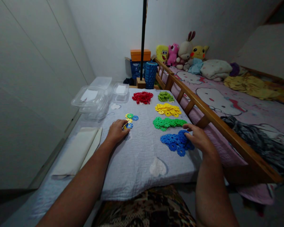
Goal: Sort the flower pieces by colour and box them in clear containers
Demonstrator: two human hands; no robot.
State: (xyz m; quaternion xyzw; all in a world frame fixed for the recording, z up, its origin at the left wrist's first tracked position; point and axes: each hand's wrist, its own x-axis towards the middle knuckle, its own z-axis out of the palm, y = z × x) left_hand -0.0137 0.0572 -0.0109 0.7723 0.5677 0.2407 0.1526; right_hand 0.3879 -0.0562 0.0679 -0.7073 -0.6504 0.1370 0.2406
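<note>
Near the middle of the cloth-covered table, my left hand curls its thumb and fingers around the near end of a small group of interlocking flower discs, coloured blue, yellow and green. Its fingers partly cover the nearest discs. On the right, my right hand is at the edge of a heap of blue flower discs, thumb and forefinger apart over it. Just beyond lies a heap of green discs. Farther back are yellow discs, light green pieces and red pieces.
Clear plastic containers are stacked at the back left, with a smaller lidded box beside them. A folded cream cloth lies on the left. A wooden bed rail borders the table's right side. A black pole rises behind.
</note>
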